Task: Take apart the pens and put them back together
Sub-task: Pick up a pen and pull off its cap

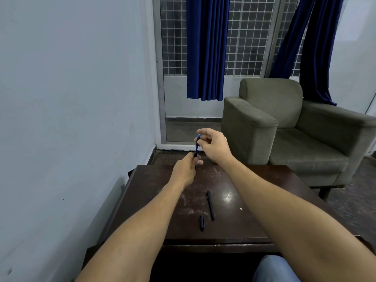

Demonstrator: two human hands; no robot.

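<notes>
The head view shows both arms stretched forward over a dark brown wooden worktop (256,210) with a scratched, shiny surface. The two hands meet above the far edge of this worktop and hold one blue pen (197,147) between them, almost upright in the air. The left hand (184,171) is lower; its grip is closed around the dark bottom end of the pen. The right hand (213,145) is higher; its grip is a narrow pinch of thumb and fingertips on the blue upper part, and the other fingers are loosely curled. Whether the pen is in one piece or already pulled partly apart, I cannot tell.

On the worktop, nearer to the person, a long black pen body (210,204) lies with its length pointing away. Just beside its near end, on the left, lies a short black cap (202,223), apart from it.

Behind the worktop stands a grey-green armchair (284,123). Blue curtains (206,47) hang before a window with a white grille (244,37). A pale wall (71,98) is on the left. A knee in blue jeans (274,269) shows at the bottom.
</notes>
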